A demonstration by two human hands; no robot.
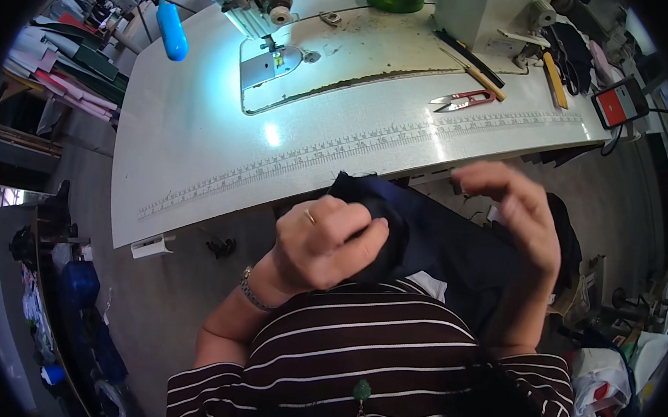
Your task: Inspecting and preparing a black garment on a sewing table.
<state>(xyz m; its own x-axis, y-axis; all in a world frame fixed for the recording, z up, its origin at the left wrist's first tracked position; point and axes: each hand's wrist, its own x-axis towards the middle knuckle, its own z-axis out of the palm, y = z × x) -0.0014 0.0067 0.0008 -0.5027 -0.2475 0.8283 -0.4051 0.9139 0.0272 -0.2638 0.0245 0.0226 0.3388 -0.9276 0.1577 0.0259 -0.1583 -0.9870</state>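
Holds dark cloth (448, 236) just before sewing table (175, 147), in left hand (328, 239) with tightly curled fingers. Has right hand (518, 214) also before table, with bent, blurred fingers; cannot tell closure or hold. Appears at cloth-handling step; calls for steady left grip.

The left grip (328, 241) is curled fist-like, while the right grip (518, 212) is raised and loosely cupped.

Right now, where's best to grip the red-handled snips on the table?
Probably the red handle, from the person's side: the snips lie flat, blades pointing left, and a yellowish stick lies just beyond the handle.
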